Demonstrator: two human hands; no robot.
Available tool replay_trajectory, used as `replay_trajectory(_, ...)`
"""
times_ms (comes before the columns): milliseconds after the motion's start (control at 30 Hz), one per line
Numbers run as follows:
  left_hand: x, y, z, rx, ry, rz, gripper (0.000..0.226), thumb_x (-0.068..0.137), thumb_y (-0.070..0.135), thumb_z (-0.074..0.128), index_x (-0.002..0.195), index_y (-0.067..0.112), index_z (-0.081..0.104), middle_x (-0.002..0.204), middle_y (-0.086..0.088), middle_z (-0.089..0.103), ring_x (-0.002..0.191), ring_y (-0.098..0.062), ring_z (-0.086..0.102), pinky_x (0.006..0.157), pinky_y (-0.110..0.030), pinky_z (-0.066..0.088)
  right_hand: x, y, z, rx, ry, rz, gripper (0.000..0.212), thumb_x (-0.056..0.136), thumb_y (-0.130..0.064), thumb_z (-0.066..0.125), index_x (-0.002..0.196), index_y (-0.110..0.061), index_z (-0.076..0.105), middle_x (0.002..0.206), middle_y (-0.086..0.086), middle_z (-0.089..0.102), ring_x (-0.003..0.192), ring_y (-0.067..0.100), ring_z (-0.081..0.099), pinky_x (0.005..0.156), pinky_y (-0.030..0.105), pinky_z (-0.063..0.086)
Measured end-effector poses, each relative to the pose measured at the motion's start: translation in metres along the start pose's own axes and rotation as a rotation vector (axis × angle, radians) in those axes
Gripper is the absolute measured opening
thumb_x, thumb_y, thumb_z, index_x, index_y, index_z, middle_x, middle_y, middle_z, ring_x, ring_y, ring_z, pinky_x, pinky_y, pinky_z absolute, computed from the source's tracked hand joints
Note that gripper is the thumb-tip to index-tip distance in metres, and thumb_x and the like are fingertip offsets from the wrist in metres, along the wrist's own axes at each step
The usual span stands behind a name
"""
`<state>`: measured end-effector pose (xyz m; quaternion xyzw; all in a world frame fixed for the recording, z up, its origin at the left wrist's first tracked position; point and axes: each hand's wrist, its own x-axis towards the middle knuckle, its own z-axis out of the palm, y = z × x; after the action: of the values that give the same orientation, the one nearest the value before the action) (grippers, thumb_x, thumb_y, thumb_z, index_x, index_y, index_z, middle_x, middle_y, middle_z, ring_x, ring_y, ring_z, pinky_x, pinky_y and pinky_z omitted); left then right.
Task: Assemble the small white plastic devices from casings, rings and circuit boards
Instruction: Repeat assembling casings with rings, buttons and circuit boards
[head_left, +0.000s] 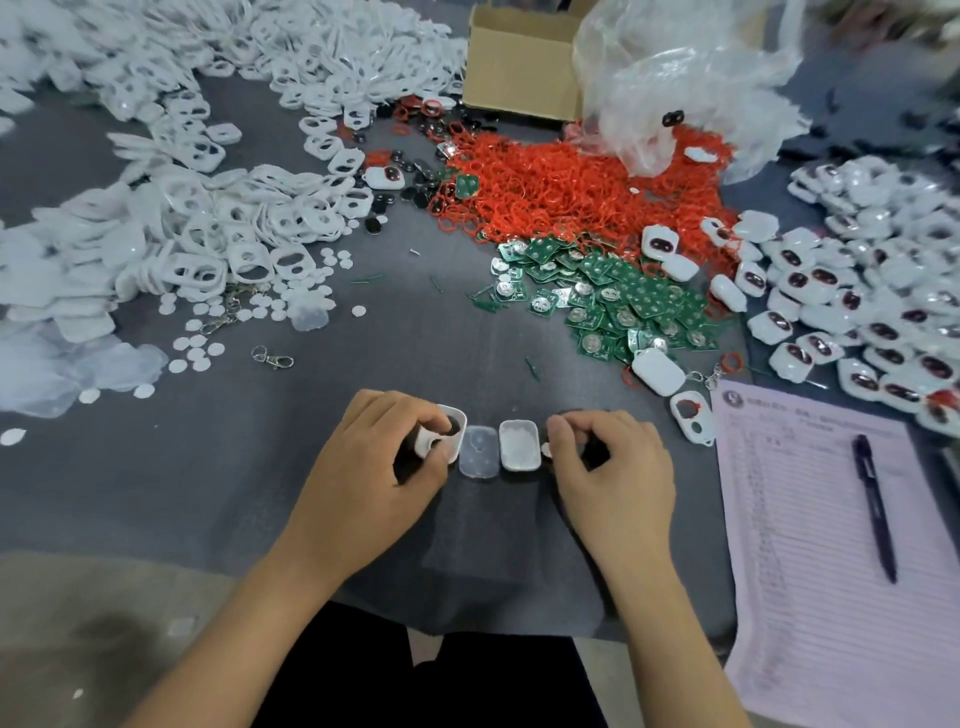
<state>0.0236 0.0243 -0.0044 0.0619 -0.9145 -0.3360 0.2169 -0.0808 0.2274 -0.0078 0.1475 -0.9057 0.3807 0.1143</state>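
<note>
Both hands sit near the worktop's front edge: left hand (384, 457) pinches a casing (451, 430), right hand (605, 460) pinches a small white disc (546, 450). Clear pad (479, 451) and shell (519, 445) lie between. Boards (613, 299) and rings (571, 184) piled behind.

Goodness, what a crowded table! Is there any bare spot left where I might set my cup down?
Yes. The grey mat lies bare left of the left hand, below the white casings pile and the keyring clip. A second patch lies ahead of both hands, between the clip and the green circuit boards. The right side is crowded: finished devices, paper sheet, pen.
</note>
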Motion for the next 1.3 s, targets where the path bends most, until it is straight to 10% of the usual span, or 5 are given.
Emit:
replay_trajectory(400, 0.067, -0.016, 0.012, -0.232, 0.107, -0.217, 0.007, 0.097, 0.028, 0.063, 0.094, 0.034, 0.064, 0.089, 0.015, 0.067, 0.081, -0.011, 0.064, 0.069, -0.020, 0.047, 0.089, -0.003, 0.044, 0.155, -0.041, -0.029, 0.010, 0.099, -0.027, 0.065, 0.091, -0.028, 0.071, 0.081, -0.010, 0.065, 0.072, 0.011, 0.056, 0.067, 0.035, 0.048)
replay_trajectory(767, 0.093, -0.021, 0.020, -0.264, 0.141, -0.180, 0.013, 0.097, 0.020, 0.068, 0.092, 0.032, 0.066, 0.084, 0.016, 0.064, 0.074, -0.015, 0.060, 0.066, -0.023, 0.046, 0.131, -0.023, 0.082, -0.311, 0.050, -0.204, 0.019, 0.095, -0.038, 0.071, 0.109, -0.027, 0.077, 0.095, -0.002, 0.067, 0.095, 0.029, 0.066, 0.059, 0.033, 0.046)
replay_trajectory(1100, 0.132, -0.028, 0.023, -0.088, 0.129, -0.133, 0.007, 0.096, 0.020, 0.066, 0.098, 0.026, 0.066, 0.091, 0.017, 0.061, 0.082, 0.002, 0.050, 0.074, -0.019, 0.041, 0.129, -0.015, 0.082, -0.317, 0.008, -0.209, 0.021, 0.091, -0.050, 0.072, 0.098, -0.031, 0.074, 0.090, -0.008, 0.056, 0.085, 0.019, 0.064, 0.054, 0.025, 0.032)
replay_trajectory(1300, 0.183, -0.048, 0.022, 0.137, 0.151, -0.164, 0.015, 0.097, 0.024, 0.065, 0.111, 0.020, 0.067, 0.105, 0.004, 0.066, 0.103, -0.020, 0.057, 0.088, -0.039, 0.049, 0.128, -0.014, 0.082, -0.313, 0.004, -0.230, 0.027, 0.087, -0.057, 0.074, 0.096, -0.032, 0.069, 0.093, -0.010, 0.054, 0.084, 0.017, 0.063, 0.054, 0.025, 0.033)
